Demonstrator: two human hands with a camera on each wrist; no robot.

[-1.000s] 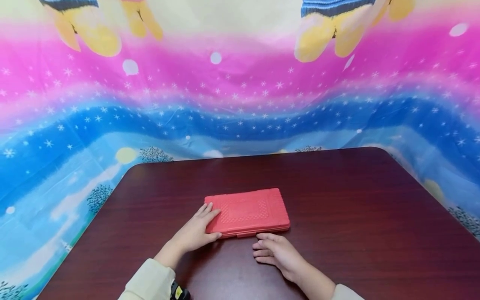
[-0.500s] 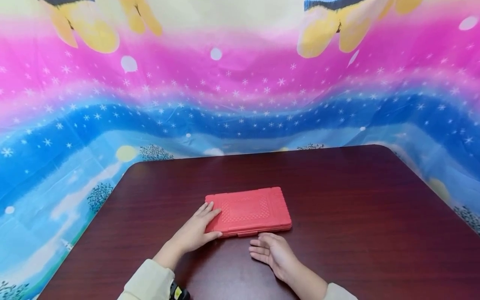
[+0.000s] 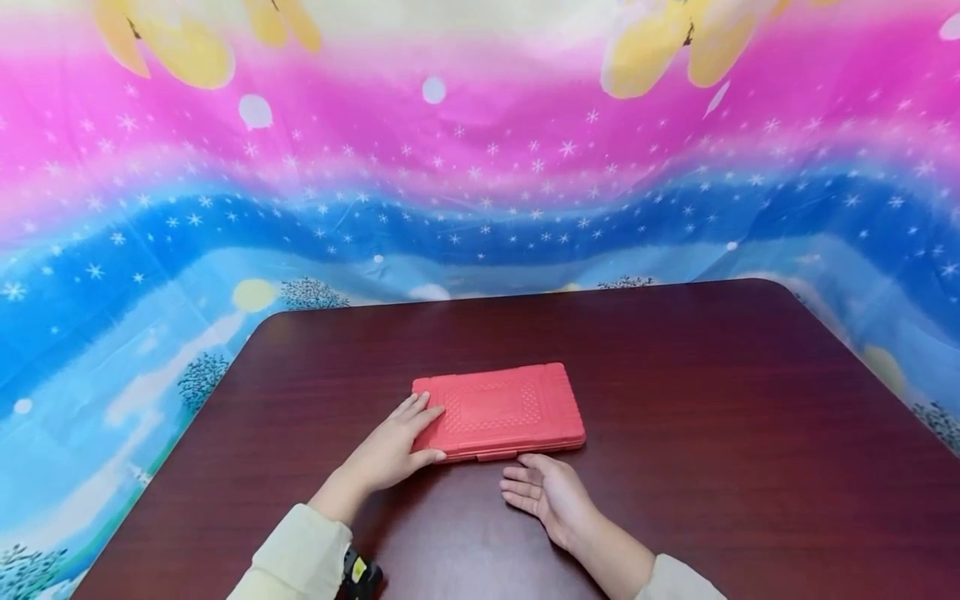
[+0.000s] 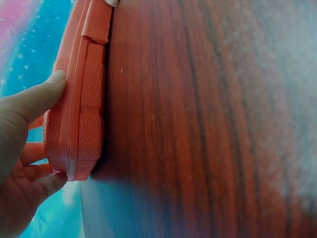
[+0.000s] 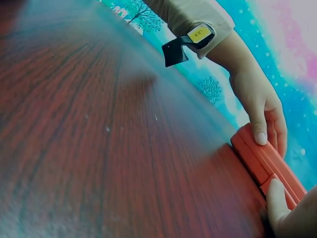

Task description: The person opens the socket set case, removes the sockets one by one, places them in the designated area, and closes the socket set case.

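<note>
A closed red case [image 3: 498, 408] with a textured lid lies flat on the table. My left hand [image 3: 386, 450] grips its left end, fingers over the lid and thumb at the front edge; the left wrist view shows the thumb and fingertips of that hand [image 4: 22, 129] around the case's end [image 4: 91, 134]. At the front latch [image 3: 497, 456], my right hand [image 3: 558, 500] touches with the thumb, its other fingers loosely bent below. In the right wrist view, the thumb of the right hand [image 5: 292, 213] rests against the latch of the case [image 5: 255, 158].
The dark red-brown wooden table [image 3: 712, 400] has rounded back corners. A patterned pink and blue cloth [image 3: 480, 192] hangs behind it and at its sides. A black device with a yellow label [image 3: 360, 575] is strapped at the left wrist.
The head view has tilted down slightly, so table and case appear higher. The right hand has turned slightly palm-up and shifted a little left along the front edge. The left hand keeps its place.
</note>
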